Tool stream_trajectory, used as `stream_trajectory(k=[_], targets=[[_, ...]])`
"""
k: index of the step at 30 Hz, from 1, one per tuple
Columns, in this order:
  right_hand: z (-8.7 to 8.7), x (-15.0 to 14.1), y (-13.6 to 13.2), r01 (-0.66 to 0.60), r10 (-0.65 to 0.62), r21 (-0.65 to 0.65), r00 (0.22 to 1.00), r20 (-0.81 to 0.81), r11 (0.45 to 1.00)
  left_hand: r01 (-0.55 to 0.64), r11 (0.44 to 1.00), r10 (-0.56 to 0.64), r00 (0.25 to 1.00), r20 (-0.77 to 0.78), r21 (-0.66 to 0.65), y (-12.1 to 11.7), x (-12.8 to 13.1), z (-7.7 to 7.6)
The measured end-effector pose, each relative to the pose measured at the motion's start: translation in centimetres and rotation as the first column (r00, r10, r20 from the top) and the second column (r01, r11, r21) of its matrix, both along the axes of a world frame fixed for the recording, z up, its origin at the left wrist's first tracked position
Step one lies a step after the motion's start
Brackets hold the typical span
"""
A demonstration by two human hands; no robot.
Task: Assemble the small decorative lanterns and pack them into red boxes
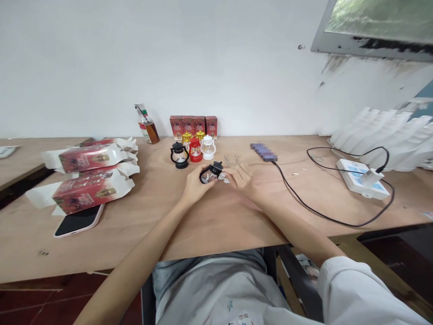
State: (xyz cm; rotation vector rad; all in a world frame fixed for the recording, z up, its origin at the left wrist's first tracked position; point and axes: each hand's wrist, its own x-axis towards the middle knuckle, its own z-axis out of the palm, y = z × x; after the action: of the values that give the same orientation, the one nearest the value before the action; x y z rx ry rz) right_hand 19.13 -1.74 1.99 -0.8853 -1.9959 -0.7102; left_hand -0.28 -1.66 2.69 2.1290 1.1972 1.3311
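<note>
My left hand point(194, 187) is closed around a small black lantern point(209, 174) with a clear body, tilted with its top to the right. Just right of its top, my right hand point(242, 180) has its fingers bent and pinched together; what they hold, if anything, is too small to make out. Small white pieces point(224, 179) lie on the table between the hands. Beyond them are several thin metal wire pieces point(232, 160). Behind my left hand stand another black lantern point(179, 156), a red lantern point(195, 150), a white lantern point(208, 148) and two gold lanterns point(186, 137).
Red boxes point(193, 125) line the wall beside a bottle point(149, 128). Opened red cartons point(91, 192) rest partly over a phone point(79, 222) at left. At right, a black cable point(304, 205) runs from a blurred device point(264, 152) to a power strip point(361, 178), near white stacked pieces point(382, 137).
</note>
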Motion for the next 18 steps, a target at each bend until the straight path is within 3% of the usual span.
stream_trajectory(k=[3,7,12,18], targets=[[0.0,-0.7,-0.7,-0.075,0.073,0.028,0.993,0.088,0.997,0.016,1.0,-0.017,0.999,0.036,0.014,0.2,-0.1,-0.2],[-0.3,-0.8,-0.8,-0.073,0.078,-0.081,0.994,0.072,0.994,0.035,0.999,-0.037,0.988,0.151,0.014,0.8,-0.5,-0.5],[-0.8,-0.4,0.3,0.016,-0.033,-0.141,0.992,-0.118,0.99,0.004,1.0,-0.007,0.989,0.147,0.021,1.3,-1.2,-0.4],[-0.9,0.1,1.4,0.166,-0.21,-0.288,0.969,-0.131,0.943,-0.039,0.996,0.044,0.997,0.059,-0.077,1.4,-1.2,-0.7]])
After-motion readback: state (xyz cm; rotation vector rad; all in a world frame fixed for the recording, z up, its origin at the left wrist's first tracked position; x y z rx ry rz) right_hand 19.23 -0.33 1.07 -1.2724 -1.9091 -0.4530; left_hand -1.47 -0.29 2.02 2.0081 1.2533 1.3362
